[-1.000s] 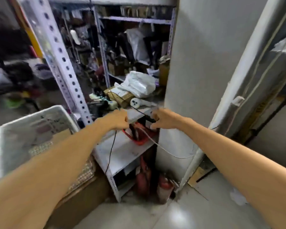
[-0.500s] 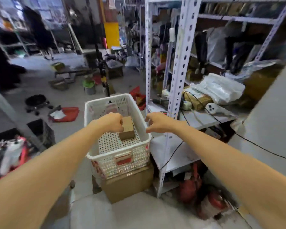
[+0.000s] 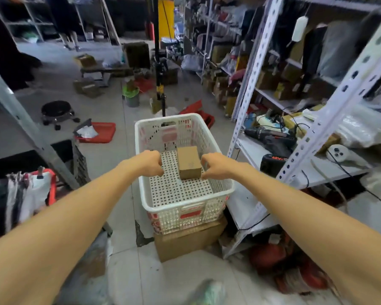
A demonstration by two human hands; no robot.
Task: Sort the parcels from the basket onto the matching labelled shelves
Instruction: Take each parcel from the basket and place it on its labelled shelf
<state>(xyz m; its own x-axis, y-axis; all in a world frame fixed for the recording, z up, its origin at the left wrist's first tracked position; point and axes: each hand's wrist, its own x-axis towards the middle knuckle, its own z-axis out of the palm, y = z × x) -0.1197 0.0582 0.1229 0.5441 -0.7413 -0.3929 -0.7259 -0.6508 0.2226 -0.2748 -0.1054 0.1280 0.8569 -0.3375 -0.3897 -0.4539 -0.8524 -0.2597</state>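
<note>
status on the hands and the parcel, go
Left hand curled, empty, short of the box. Right hand at its right edge, contact unclear. Box flat in basket. Nothing over it.

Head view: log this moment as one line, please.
stage: pre-grasp | left hand: curled, beside parcel, not touching | right hand: at parcel's right edge, contact unclear | parcel: lying in basket | basket: on cardboard box

I'm looking at a storeroom or small warehouse: perforated metal shelving (image 3: 248,89) crammed with cardboard boxes (image 3: 264,79) and bagged goods (image 3: 365,128) (loose cartons (image 3: 87,88) litter the floor (image 3: 101,106)).
</note>
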